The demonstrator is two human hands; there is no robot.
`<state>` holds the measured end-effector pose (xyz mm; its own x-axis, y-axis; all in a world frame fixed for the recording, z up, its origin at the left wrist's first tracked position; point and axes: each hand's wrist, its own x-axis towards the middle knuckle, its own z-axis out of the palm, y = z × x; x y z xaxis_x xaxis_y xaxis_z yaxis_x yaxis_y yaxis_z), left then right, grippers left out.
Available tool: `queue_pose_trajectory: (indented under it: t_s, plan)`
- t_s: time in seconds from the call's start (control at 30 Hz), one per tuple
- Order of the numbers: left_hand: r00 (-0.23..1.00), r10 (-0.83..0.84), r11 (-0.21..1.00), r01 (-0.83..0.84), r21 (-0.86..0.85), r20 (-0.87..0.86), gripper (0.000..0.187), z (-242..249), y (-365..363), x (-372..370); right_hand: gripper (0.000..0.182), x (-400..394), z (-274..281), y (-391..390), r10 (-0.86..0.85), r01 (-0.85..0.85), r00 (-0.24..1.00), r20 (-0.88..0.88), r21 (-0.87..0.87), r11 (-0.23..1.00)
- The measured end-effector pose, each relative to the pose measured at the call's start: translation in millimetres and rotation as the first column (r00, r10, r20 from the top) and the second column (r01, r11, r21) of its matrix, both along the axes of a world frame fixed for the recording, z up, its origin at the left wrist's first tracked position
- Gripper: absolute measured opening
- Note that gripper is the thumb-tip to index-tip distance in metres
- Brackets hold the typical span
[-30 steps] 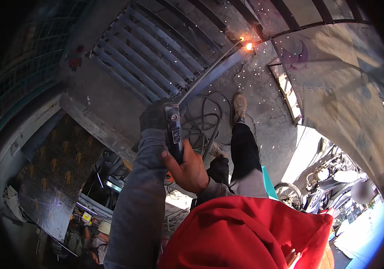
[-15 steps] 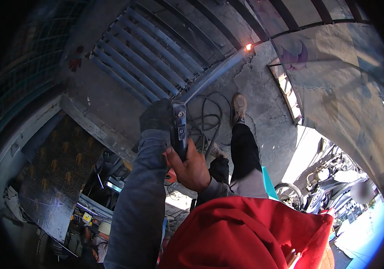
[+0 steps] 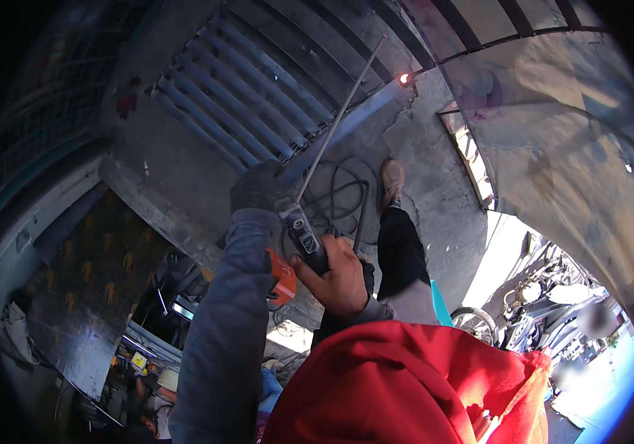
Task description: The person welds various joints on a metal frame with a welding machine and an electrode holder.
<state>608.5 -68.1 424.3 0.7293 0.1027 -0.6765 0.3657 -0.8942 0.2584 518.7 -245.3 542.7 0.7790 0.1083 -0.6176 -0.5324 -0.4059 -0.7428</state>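
Observation:
My right hand [image 3: 340,275], bare, is wrapped round a dark welding electrode holder [image 3: 303,235]. A long thin rod [image 3: 340,115] sticks up from the holder's head, its tip over the dark bars. My left hand [image 3: 256,188], in a dark glove, is closed at the near end of a bluish metal bar [image 3: 354,133]; its fingers are partly hidden. At the bar's far end is a glowing orange spot [image 3: 404,78], with the rod's tip apart from it. The bar runs beside a slatted metal frame [image 3: 239,92].
Black cable [image 3: 365,211] lies coiled on the concrete floor near my shoe [image 3: 391,181]. An orange object [image 3: 282,278] is beside my left sleeve. A patterned sheet [image 3: 102,274] stands left, with a person [image 3: 163,403] below it. A draped cloth [image 3: 561,126] hangs right.
The holder has moved down and tilted left with my right hand. The rod now shows clearly, away from the glowing spot, which is smaller. More of the orange object is visible.

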Motion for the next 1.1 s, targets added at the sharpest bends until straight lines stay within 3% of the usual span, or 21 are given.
queue_pose_trajectory:
  t_s: [0.07,0.17,0.2,0.27,0.33,0.37,0.47,0.57,0.7,0.77,0.93,0.97,1.03,1.1]
  plan:
    - [1.000,-0.006,1.000,0.006,-0.008,0.019,0.040,4,-4,-1,0.041,-10,-3,-27,0.019,-0.003,0.987,0.163,-0.093,0.996]
    - [0.995,-0.085,0.995,0.082,0.048,0.051,0.036,11,-8,-1,0.034,-34,-13,-70,-0.063,0.109,0.955,0.288,-0.144,0.984]
    - [0.995,-0.085,0.995,0.083,0.048,0.047,0.039,8,-7,-2,0.038,-40,-9,-86,-0.062,0.111,0.964,0.258,-0.180,0.977]
    - [0.995,-0.087,0.995,0.084,0.048,0.051,0.041,5,-9,-2,0.032,-48,-6,-114,0.021,0.078,0.921,0.389,-0.237,0.968]
    - [0.998,-0.052,0.992,0.046,0.113,0.048,0.044,4,-13,-3,0.028,-61,-5,-137,-0.122,0.190,0.952,0.280,-0.228,0.955]
    - [0.997,-0.057,0.992,0.051,0.113,0.052,0.044,8,-15,-3,0.026,-64,-5,-144,-0.180,0.243,0.931,0.316,-0.171,0.955]
    - [0.997,-0.053,0.985,0.042,0.166,0.060,0.047,17,-18,-1,0.031,-65,-4,-170,-0.402,0.403,0.913,0.078,-0.002,0.915]
    - [0.995,-0.094,0.989,0.096,0.112,-0.027,0.041,8,-7,0,0.038,-66,-25,-209,-0.301,0.308,0.950,0.086,-0.076,0.948]
    - [0.969,-0.212,0.958,0.180,0.222,0.131,0.036,-18,3,-25,0.044,-37,-38,-255,-0.263,0.265,0.964,0.031,-0.076,0.961]
    - [0.946,-0.275,0.940,0.227,0.254,0.174,0.036,-28,7,-29,0.048,-17,-35,-278,-0.289,0.274,0.955,-0.070,-0.177,0.945]
    - [0.904,-0.420,0.871,0.378,0.314,0.075,0.039,-22,6,-21,0.053,5,-51,-327,-0.381,0.363,0.924,-0.037,-0.234,0.902]
    - [0.904,-0.423,0.868,0.382,0.316,0.069,0.039,-13,-6,-16,0.051,-4,-69,-342,-0.358,0.362,0.932,0.062,-0.245,0.899]
    - [0.988,-0.148,0.928,0.121,0.353,0.051,0.041,7,-29,-4,0.050,-1,-76,-358,-0.349,0.378,0.925,0.153,-0.248,0.892]
    - [0.984,-0.177,0.912,0.154,0.381,0.025,0.041,5,-29,1,0.042,23,-66,-363,-0.491,0.481,0.865,-0.102,-0.108,0.870]
